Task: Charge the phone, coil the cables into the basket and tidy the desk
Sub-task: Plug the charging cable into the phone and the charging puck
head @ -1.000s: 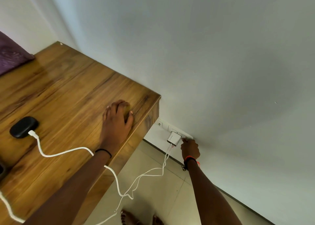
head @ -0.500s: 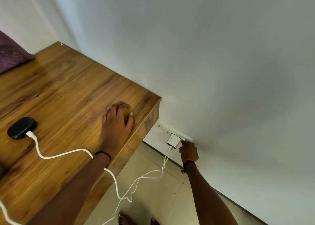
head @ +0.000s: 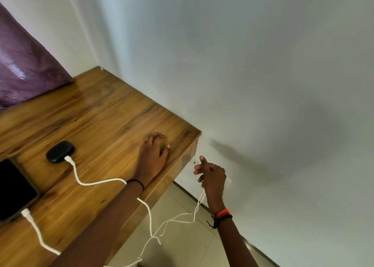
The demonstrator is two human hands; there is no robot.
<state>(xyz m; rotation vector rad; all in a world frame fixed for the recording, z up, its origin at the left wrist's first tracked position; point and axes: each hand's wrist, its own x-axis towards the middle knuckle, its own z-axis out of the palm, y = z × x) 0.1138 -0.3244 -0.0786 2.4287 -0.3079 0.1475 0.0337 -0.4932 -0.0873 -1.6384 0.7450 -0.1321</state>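
Note:
The dark phone (head: pixel 14 190) lies on the wooden desk (head: pixel 101 115) at the left edge, with a white cable (head: pixel 38 236) plugged into its near end. A black earbud case (head: pixel 60 152) sits further back, and a second white cable (head: pixel 97 182) runs from it under my left forearm and off the desk edge. My left hand (head: pixel 153 159) lies flat on the desk near its right corner, holding nothing. My right hand (head: pixel 212 175) hovers in front of the wall socket strip (head: pixel 195 162), fingers loosely apart. It hides the charger. Thin cables (head: pixel 182 219) hang below it.
A purple curtain (head: pixel 26 64) hangs at the back left, touching the desk. The white wall (head: pixel 263 84) runs along the desk's right side. Pale floor tiles (head: pixel 182 246) lie below the desk edge, where the cables dangle in loops.
My right hand has come up and away from the charger at the socket, its fingers now spread. The view has tilted, bringing the phone into sight. My left hand stays flat on the desk.

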